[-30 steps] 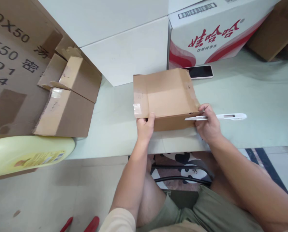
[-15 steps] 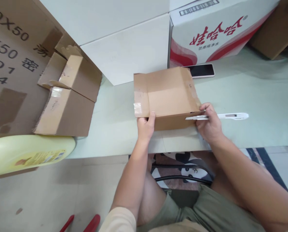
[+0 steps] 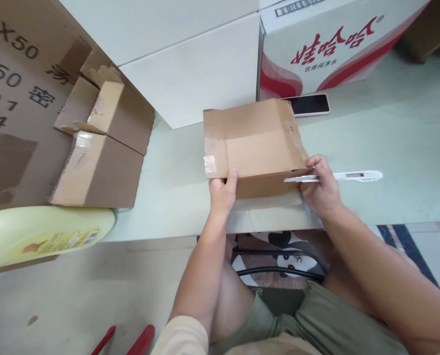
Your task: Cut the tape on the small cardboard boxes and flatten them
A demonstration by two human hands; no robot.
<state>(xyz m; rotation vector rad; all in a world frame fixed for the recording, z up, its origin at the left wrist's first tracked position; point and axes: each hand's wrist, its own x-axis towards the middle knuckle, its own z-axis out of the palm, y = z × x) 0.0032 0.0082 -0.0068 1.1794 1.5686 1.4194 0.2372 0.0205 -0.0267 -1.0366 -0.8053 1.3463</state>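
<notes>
A brown cardboard box [image 3: 260,143] lies on the table in front of me, with a flap and clear tape at its left end. My left hand [image 3: 221,195] grips the box's near left corner, thumb on top and fingers underneath or behind, partly hidden. At the near right corner, my right hand [image 3: 320,185] pinches the box edge. That same hand also holds a white utility knife [image 3: 360,176], its blade pointing left across the front of the box. How firmly each right finger sits on knife or box is partly hidden.
Behind the box stand a white carton [image 3: 193,84], a red-and-white water carton [image 3: 316,59] and a phone [image 3: 310,104]. To the left are folded cardboard boxes [image 3: 112,148], a large printed carton [image 3: 5,98] and a yellow jug [image 3: 50,234]. The table's front edge runs close before me.
The view has shifted slightly. Both hands keep their places on the cardboard box, and the knife stays in my right hand; otherwise little differs.
</notes>
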